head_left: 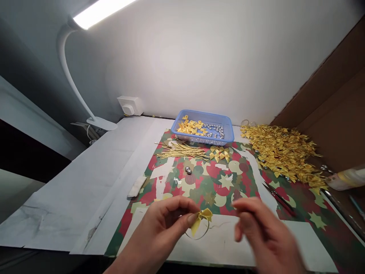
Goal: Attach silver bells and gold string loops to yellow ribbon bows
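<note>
My left hand [168,222] pinches a yellow ribbon bow [205,215] between thumb and fingertips. Below the bow hangs a thin cord loop [196,239], just above white paper [216,251]. To the right of the bow, and apart from it, is my right hand [258,224]. Its fingers are curled and smeared by motion, so whether anything is in them does not show. Beyond the hands, small silver bells [188,171] lie on the patterned sheet [209,186]. Several loose yellow bows [219,154] sit farther back, beside a bundle of gold cords [182,150].
A blue basket [202,140] with bows and silver bells stands near the wall. To the right lie a heap of gold bows [282,150], dark scissors [278,198] and a pale bottle [346,179]. A white lamp [75,82] rises at the left; a folded white pad [137,187] lies closer.
</note>
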Demonstrator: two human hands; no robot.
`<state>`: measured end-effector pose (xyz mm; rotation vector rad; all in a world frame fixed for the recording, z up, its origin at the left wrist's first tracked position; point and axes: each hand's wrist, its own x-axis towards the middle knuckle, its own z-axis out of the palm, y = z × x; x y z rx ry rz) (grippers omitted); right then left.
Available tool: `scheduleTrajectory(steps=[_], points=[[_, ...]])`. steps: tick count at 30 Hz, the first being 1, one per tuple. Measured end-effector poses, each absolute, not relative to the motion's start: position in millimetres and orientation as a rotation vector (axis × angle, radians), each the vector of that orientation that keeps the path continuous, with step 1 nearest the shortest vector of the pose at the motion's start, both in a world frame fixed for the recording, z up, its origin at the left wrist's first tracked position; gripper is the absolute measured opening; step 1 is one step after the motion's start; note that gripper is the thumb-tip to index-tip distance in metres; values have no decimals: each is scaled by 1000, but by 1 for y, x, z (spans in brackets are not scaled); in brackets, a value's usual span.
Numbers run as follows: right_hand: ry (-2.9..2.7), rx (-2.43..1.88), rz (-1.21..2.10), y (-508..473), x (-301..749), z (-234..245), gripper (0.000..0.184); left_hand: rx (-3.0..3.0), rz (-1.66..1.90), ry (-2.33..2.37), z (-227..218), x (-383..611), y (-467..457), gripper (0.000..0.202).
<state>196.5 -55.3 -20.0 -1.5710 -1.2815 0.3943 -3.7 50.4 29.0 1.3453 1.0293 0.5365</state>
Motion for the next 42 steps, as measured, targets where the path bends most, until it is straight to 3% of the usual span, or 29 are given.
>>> scheduleTrajectory(steps=[2, 7, 12, 22, 27, 30, 35, 42], points=[[-1420, -1507, 582, -34, 179, -11, 19, 1481, 566, 997, 29, -3, 48, 14], [-1509, -1446, 674, -18, 160, -2, 27, 1820, 818, 887, 24, 1, 44, 20], [-1335, -1435, 965, -21, 166, -3, 36, 1702, 913, 922, 27, 5, 40, 17], [-1250, -1457, 933, -16, 160, -14, 38, 1652, 746, 919, 22, 7, 48, 14], [-1204, -1504, 524, -26, 167, -25, 16, 1602, 706, 916, 12, 9, 57, 11], [-1378, -1505, 520, -33, 162, -39, 11, 1569, 695, 953, 6, 10, 61, 8], [-1516, -1542, 556, -30, 139, -63, 15, 1503, 660, 930, -1, 7, 65, 7], [-1320, -1476, 764, -29, 150, -50, 33, 1672, 623, 927, -10, 2, 69, 11]])
